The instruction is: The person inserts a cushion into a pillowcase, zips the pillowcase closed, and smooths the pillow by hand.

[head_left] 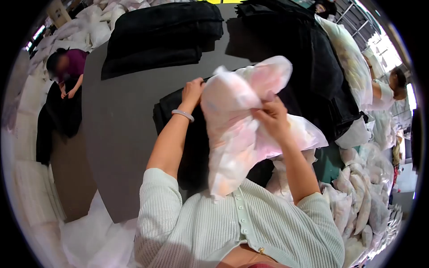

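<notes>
In the middle of the head view, a translucent white plastic bag with pinkish and orange contents showing through is raised over the table, its sides crumpled. My right hand is closed on a gathered part of it, thumb and fingers pinching the film. At the bag's left edge, my left hand, with a pale bangle on the wrist, is closed with curled fingers against the film; its fingertips are partly hidden. Under the bag lies a folded black garment, mostly covered by the bag and my arms.
Folded black cloth is stacked on the grey table, with a taller black pile at right. Filled white bags heap on the right. One person handles black cloth at left; another person stands at right.
</notes>
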Available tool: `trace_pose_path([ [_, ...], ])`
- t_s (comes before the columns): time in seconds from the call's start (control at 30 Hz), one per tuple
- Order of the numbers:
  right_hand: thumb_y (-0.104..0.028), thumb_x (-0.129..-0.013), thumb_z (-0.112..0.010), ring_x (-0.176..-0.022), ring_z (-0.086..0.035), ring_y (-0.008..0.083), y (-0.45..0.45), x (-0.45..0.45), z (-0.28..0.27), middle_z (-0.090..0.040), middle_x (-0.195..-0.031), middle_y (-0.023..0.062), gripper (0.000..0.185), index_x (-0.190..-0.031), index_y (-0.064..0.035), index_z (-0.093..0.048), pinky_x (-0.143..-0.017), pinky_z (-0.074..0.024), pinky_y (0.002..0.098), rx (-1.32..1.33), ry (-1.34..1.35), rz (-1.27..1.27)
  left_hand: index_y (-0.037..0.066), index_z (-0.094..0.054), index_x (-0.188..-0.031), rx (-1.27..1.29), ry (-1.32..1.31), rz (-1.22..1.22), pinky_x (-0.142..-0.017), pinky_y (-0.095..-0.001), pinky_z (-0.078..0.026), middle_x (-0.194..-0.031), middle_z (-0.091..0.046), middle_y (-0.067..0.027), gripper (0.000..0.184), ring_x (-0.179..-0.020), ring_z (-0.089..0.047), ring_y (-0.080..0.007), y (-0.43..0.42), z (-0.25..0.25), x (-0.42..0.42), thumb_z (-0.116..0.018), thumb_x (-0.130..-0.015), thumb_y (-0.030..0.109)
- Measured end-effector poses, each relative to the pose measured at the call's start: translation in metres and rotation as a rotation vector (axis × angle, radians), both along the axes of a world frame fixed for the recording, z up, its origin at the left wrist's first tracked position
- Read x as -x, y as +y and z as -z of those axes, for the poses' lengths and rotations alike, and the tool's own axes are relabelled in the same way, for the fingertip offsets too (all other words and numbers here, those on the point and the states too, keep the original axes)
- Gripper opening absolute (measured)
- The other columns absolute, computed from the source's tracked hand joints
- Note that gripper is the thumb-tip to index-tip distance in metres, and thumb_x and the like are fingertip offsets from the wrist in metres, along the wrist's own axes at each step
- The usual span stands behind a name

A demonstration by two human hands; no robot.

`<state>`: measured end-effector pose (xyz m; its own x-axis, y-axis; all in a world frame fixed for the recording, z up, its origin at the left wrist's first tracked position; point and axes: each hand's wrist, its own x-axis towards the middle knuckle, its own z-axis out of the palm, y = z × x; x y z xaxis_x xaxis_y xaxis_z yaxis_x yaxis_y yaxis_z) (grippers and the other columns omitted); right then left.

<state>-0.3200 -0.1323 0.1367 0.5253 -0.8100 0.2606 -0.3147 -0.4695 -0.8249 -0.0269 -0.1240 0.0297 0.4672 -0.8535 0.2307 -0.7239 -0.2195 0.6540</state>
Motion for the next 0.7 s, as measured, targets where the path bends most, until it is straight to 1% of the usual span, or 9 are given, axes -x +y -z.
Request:
trace_pose_path([
  [0.07, -0.022, -0.077, -0.076, -0.125, -0.052, 0.0395, 0.014, -0.017, -0.008, -0.067, -0.102, 0.0204, 0.021, -0.076, -0.0018, -0.069, -0.092, -0.0479, 0.0414, 0.129, 0.197, -0.004, 0.005, -0.067, -0.097, 0.279, -0.003, 0.085, -0.078, -0.0492, -0.051, -0.096, -0.066, -0.0246, 0.030, -0.093, -0.062, -0.0456, -0.021, 0.024, -0.031, -0.060, -0.087, 0.033],
  [0.13, -0.028, -0.079, -0.074, -0.111, -0.060, 0.0386, 0.018, -0.036, -0.002, -0.065, -0.103, 0.0203, 0.024, -0.074, -0.0053, -0.068, -0.083, -0.0503, 0.0438, 0.230, 0.245, 0.018, 0.004, -0.065, -0.094, 0.105, 0.042, -0.016, -0.074, -0.0491, -0.050, -0.093, -0.064, -0.0260, 0.031, -0.092, -0.060, -0.0468, -0.023, -0.027, -0.030, -0.061, -0.087, 0.034],
  [0.2, -0.024, -0.075, -0.076, -0.075, -0.060, 0.0338, 0.015, -0.053, 0.005, -0.058, -0.085, 0.0166, 0.020, -0.075, -0.0058, -0.067, -0.067, -0.0471, 0.0420, 0.360, 0.183, 0.066, 0.003, -0.063, -0.091, 0.160, 0.002, 0.008, -0.071, -0.0488, -0.049, -0.091, -0.063, -0.0267, 0.031, -0.092, -0.058, -0.0473, -0.022, -0.050, -0.031, -0.063, -0.088, 0.033],
  [0.33, -0.027, -0.076, -0.075, -0.072, -0.059, 0.0316, 0.004, -0.057, 0.014, -0.054, -0.080, 0.0147, 0.021, -0.073, -0.0084, -0.067, -0.063, -0.0459, 0.0420, 0.321, 0.125, 0.109, 0.000, -0.061, -0.081, 0.023, 0.107, 0.190, -0.065, -0.0414, -0.047, -0.078, -0.059, -0.0255, 0.025, -0.076, -0.059, -0.0441, -0.001, -0.098, -0.030, -0.065, -0.086, 0.024],
  [0.43, -0.026, -0.077, -0.074, -0.080, -0.061, 0.0300, 0.003, -0.049, 0.015, -0.057, -0.089, 0.0115, 0.018, -0.076, -0.0098, -0.068, -0.068, -0.0486, 0.0425, 0.300, 0.162, 0.131, -0.002, -0.062, -0.078, 0.004, -0.039, 0.400, -0.060, -0.0393, -0.048, -0.074, -0.062, -0.0233, 0.024, -0.070, -0.063, -0.0392, 0.006, -0.119, -0.031, -0.063, -0.085, 0.021],
  [0.5, -0.027, -0.078, -0.073, -0.079, -0.061, 0.0299, -0.004, -0.041, 0.017, -0.056, -0.088, 0.0113, 0.018, -0.076, -0.0099, -0.068, -0.068, -0.0486, 0.0424, 0.273, 0.152, 0.156, -0.003, -0.061, -0.084, -0.166, 0.050, 0.409, -0.054, -0.0341, -0.048, -0.070, -0.063, -0.0158, 0.020, -0.064, -0.063, -0.0185, 0.011, -0.150, -0.013, -0.060, -0.085, 0.016],
  [0.53, -0.027, -0.078, -0.073, -0.079, -0.061, 0.0298, -0.008, -0.039, 0.020, -0.055, -0.087, 0.0110, 0.018, -0.076, -0.0101, -0.068, -0.068, -0.0486, 0.0423, 0.247, 0.155, 0.168, -0.003, -0.061, -0.084, -0.173, 0.038, 0.413, -0.054, -0.0341, -0.048, -0.070, -0.063, -0.0158, 0.020, -0.064, -0.063, -0.0185, 0.006, -0.161, -0.002, -0.060, -0.085, 0.016],
  [0.63, -0.028, -0.079, -0.073, -0.077, -0.060, 0.0298, -0.010, -0.037, 0.025, -0.054, -0.085, 0.0108, 0.019, -0.076, -0.0104, -0.068, -0.066, -0.0480, 0.0421, 0.259, 0.128, 0.173, 0.000, -0.062, -0.098, -0.316, 0.027, 0.499, -0.038, -0.0367, -0.047, -0.079, -0.066, -0.0139, 0.016, -0.062, -0.065, -0.0225, -0.016, -0.172, 0.013, -0.055, -0.085, 0.008],
  [0.7, -0.029, -0.080, -0.073, -0.076, -0.060, 0.0299, -0.012, -0.034, 0.027, -0.054, -0.084, 0.0108, 0.020, -0.076, -0.0105, -0.068, -0.066, -0.0478, 0.0418, 0.264, 0.116, 0.171, 0.000, -0.062, -0.100, -0.383, 0.026, 0.490, -0.042, -0.0370, -0.050, -0.084, -0.068, -0.0154, 0.018, -0.066, -0.067, -0.0248, -0.032, -0.178, 0.021, -0.054, -0.085, 0.007],
])
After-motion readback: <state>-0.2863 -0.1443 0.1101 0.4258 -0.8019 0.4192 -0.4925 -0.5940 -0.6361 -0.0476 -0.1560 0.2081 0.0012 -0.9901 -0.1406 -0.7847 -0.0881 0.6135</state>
